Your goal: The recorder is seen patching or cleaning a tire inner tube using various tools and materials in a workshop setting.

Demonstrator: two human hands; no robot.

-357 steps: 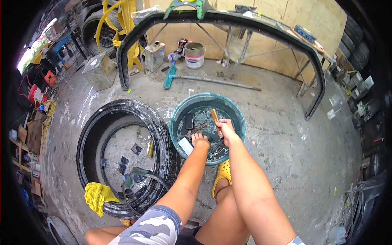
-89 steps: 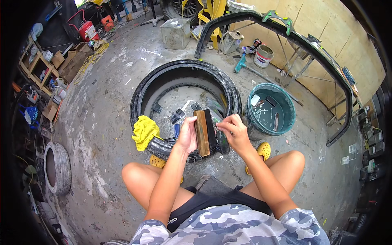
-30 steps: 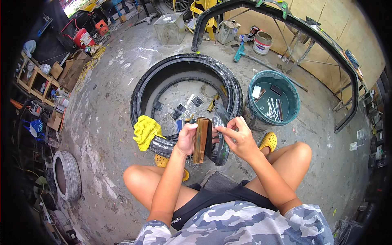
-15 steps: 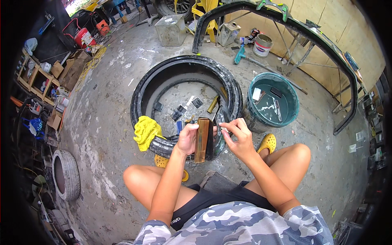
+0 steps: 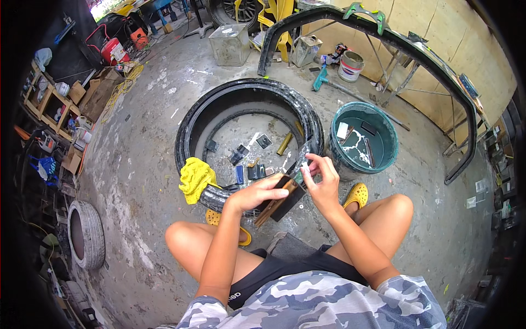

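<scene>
My left hand (image 5: 253,196) is closed around a long box-shaped piece (image 5: 288,204), glossy brown on one face and black on another, tilted over the near edge of the tyre. Its thumb lies across the top. At the piece's far end, my right hand (image 5: 324,185) has thumb and index finger pinched together. Whatever lies between those fingertips is too small to make out. Beyond both hands a black tyre (image 5: 192,115) lies flat, ringing a brass-coloured tube (image 5: 284,144), a blue block (image 5: 239,174) and several small dark pieces. A yellow cloth (image 5: 197,180) drapes over its near left side.
Right of the tyre stands a green bucket (image 5: 387,137) of water with a white block and dark pieces in it. A long-handled blue tool (image 5: 320,78) lies behind. A black arched trim (image 5: 466,118) rests on a stand; another tyre (image 5: 86,234) is at left.
The brown and black piece has swung from upright to a slant, its far end toward the right. My left thumb now crosses over it, and my right fingers have closed in on that end.
</scene>
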